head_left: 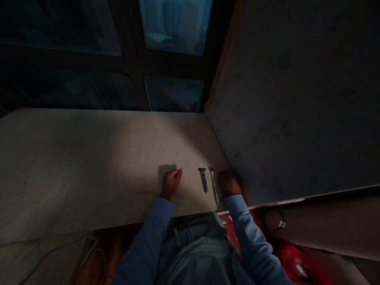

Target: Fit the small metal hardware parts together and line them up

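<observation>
My left hand rests on the tabletop, its fingers curled into a loose fist with the thumb along the top; nothing shows in it. To its right lies a razor with a dark head and a dark and silver handle. Beside the razor is a pale toothbrush, bristle end away from me. Just right of the toothbrush, near the wall, my right hand is closed in shadow. A small dark end of something pokes out at its fingertips; the rest is hidden.
The pale table stretches far to the left. A patterned wall panel borders it on the right, and a dark-framed window stands behind. A cable hangs at lower left; a red item lies at lower right.
</observation>
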A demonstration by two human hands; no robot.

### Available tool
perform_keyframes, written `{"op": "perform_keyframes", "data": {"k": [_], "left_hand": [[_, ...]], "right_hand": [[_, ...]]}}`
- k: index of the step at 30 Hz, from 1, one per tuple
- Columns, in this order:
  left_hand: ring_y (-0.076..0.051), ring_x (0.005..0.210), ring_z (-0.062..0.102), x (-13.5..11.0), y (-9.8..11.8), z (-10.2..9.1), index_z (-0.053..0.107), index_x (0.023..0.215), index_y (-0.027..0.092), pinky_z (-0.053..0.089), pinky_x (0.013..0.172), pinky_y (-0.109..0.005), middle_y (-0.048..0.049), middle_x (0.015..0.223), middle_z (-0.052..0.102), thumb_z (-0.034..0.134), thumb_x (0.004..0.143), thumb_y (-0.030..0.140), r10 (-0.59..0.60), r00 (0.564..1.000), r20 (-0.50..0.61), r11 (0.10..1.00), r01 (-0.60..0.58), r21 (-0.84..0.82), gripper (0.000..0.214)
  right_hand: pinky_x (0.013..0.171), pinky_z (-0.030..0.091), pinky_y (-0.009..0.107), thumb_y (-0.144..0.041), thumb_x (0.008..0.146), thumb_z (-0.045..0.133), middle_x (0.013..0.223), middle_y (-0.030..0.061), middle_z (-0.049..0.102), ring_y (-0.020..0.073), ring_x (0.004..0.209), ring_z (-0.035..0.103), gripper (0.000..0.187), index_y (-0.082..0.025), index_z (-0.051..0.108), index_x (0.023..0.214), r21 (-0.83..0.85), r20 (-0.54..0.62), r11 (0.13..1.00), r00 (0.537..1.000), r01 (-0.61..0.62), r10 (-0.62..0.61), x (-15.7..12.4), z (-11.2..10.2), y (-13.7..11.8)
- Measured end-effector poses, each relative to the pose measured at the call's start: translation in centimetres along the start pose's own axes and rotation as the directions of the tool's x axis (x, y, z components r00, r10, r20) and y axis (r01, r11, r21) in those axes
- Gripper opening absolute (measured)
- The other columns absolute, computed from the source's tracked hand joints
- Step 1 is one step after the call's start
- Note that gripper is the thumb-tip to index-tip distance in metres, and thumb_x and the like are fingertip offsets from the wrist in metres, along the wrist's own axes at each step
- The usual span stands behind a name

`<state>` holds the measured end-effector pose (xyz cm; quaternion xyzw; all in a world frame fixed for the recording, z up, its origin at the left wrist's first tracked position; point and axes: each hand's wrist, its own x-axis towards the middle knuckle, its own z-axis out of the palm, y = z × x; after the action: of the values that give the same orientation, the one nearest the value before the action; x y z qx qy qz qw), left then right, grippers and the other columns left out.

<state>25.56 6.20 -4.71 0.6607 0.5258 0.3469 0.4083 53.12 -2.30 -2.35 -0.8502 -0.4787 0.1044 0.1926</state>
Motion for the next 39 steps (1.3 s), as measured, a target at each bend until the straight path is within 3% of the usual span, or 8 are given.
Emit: {"op": "perform_keyframes", "data": {"k": [7, 13, 17, 20, 23, 25, 30, 39], "left_hand": [[-0.011, 0.052, 0.053, -0.1, 0.3, 0.0, 0.055, 0.063, 0.013, 0.038, 0.051, -0.022, -0.0058, 0.059, 0.058, 0.041, 0.090, 0.059, -0.003, 1.000, -0.009, 1.000, 0.003, -0.005, 0.055], [-0.011, 0.054, 0.055, 0.0, 0.2, 0.1, 0.055, 0.064, 0.012, 0.039, 0.052, -0.021, -0.0058, 0.062, 0.059, 0.042, 0.089, 0.059, -0.011, 1.000, -0.007, 1.000, 0.011, -0.027, 0.054], [-0.011, 0.053, 0.054, 0.1, 0.1, 0.1, 0.055, 0.064, 0.012, 0.037, 0.050, -0.021, -0.0056, 0.060, 0.058, 0.041, 0.088, 0.060, -0.017, 1.000, -0.009, 1.000, 0.016, -0.023, 0.055], [-0.010, 0.052, 0.052, -0.1, 0.3, 0.0, 0.055, 0.063, 0.012, 0.036, 0.050, -0.022, -0.0054, 0.059, 0.057, 0.041, 0.088, 0.061, -0.016, 1.000, -0.014, 1.000, 0.016, -0.017, 0.056], [-0.010, 0.050, 0.050, -0.4, 0.4, -0.1, 0.056, 0.063, 0.012, 0.035, 0.050, -0.022, -0.0051, 0.057, 0.055, 0.041, 0.088, 0.062, -0.009, 1.000, -0.017, 1.000, 0.009, -0.016, 0.057], [-0.010, 0.050, 0.050, -0.6, 0.4, -0.2, 0.056, 0.063, 0.012, 0.035, 0.050, -0.022, -0.0050, 0.056, 0.054, 0.041, 0.088, 0.061, -0.006, 1.000, -0.018, 1.000, 0.005, -0.015, 0.057], [-0.011, 0.051, 0.052, -0.8, 0.2, -0.1, 0.056, 0.064, 0.012, 0.036, 0.052, -0.022, -0.0050, 0.057, 0.056, 0.041, 0.089, 0.061, -0.001, 0.999, -0.034, 1.000, 0.000, -0.031, 0.056], [-0.010, 0.051, 0.051, -0.9, 0.2, 0.0, 0.056, 0.063, 0.012, 0.036, 0.053, -0.022, -0.0047, 0.056, 0.055, 0.041, 0.090, 0.060, 0.013, 0.998, -0.057, 1.000, -0.015, -0.023, 0.057]], "right_hand": [[0.093, 0.041, 0.039, -0.048, 0.085, 0.044, 0.115, 0.0204, 0.058, 0.0307, 0.106, 0.054, 0.060, -0.003, 0.060, 0.121, -0.016, 0.002, 0.999, 1.000, 0.030, -0.030, 0.5, 0.1, 0.8], [0.095, 0.040, 0.037, -0.049, 0.082, 0.044, 0.121, 0.0221, 0.056, 0.0303, 0.110, 0.053, 0.066, 0.000, 0.055, 0.124, 0.094, -0.002, 0.995, 1.000, 0.031, -0.031, 0.1, -0.6, 0.2], [0.080, 0.041, 0.033, -0.052, 0.082, 0.045, 0.103, 0.0154, 0.061, 0.0251, 0.090, 0.057, 0.067, -0.003, 0.054, 0.128, 0.130, 0.005, 0.989, 0.997, 0.071, -0.072, -1.8, -1.5, -1.0], [0.069, 0.037, 0.030, -0.040, 0.084, 0.051, 0.086, 0.0080, 0.061, 0.0208, 0.076, 0.057, 0.052, -0.010, 0.056, 0.125, 0.096, 0.139, 0.991, 0.985, 0.091, -0.104, -3.5, -2.2, -2.1], [0.068, 0.034, 0.028, -0.035, 0.086, 0.057, 0.094, 0.0062, 0.064, 0.0209, 0.084, 0.061, 0.043, -0.015, 0.055, 0.124, 0.021, 0.297, 0.997, 0.952, 0.078, -0.080, -4.9, -2.5, -2.9], [0.069, 0.034, 0.028, -0.036, 0.088, 0.057, 0.099, 0.0071, 0.064, 0.0223, 0.091, 0.062, 0.034, -0.016, 0.057, 0.115, -0.041, 0.337, 0.995, 0.939, 0.093, -0.074, -5.5, -2.5, -3.1], [0.071, 0.034, 0.028, -0.032, 0.091, 0.053, 0.097, 0.0072, 0.064, 0.0213, 0.091, 0.062, 0.022, -0.015, 0.060, 0.102, -0.049, 0.336, 0.990, 0.935, 0.134, -0.110, -5.8, -2.4, -2.8], [0.071, 0.037, 0.026, -0.039, 0.087, 0.054, 0.102, 0.0112, 0.066, 0.0209, 0.090, 0.062, 0.032, -0.016, 0.065, 0.106, 0.065, 0.210, 0.986, 0.964, 0.154, -0.165, -4.9, -1.3, -1.4]]}}
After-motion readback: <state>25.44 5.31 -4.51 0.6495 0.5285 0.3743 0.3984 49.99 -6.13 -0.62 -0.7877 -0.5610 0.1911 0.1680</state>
